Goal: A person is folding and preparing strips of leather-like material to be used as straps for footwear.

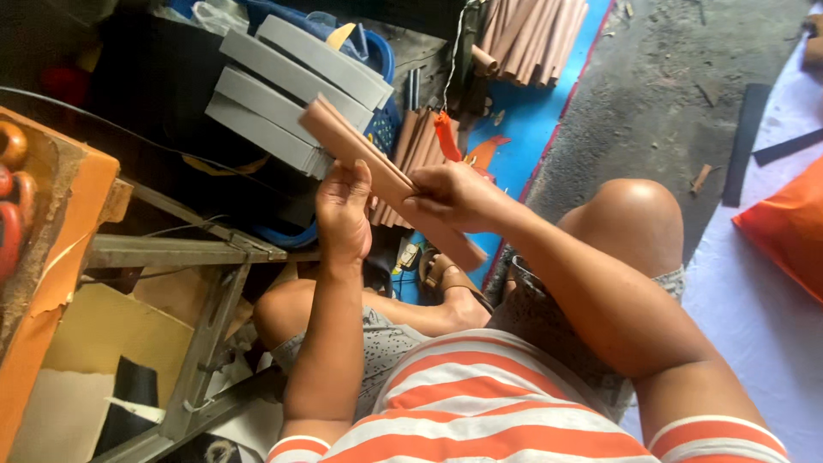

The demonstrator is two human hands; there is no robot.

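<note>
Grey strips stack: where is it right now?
Head view, upper left of centre: the grey strips stack lies just beyond the left hand, behind the upper end of the tan strip both hands hold.

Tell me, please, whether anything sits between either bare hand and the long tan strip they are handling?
Nothing visible does. The left hand and the right hand both grip the long tan strip directly, fingers wrapped on it, above the stack of grey flat strips and the blue mat.

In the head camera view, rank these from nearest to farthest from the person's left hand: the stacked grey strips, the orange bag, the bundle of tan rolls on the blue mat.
From the left hand:
1. Stacked grey strips, just above it.
2. Bundle of tan rolls, top centre on the blue mat.
3. Orange bag, far right edge.
</note>
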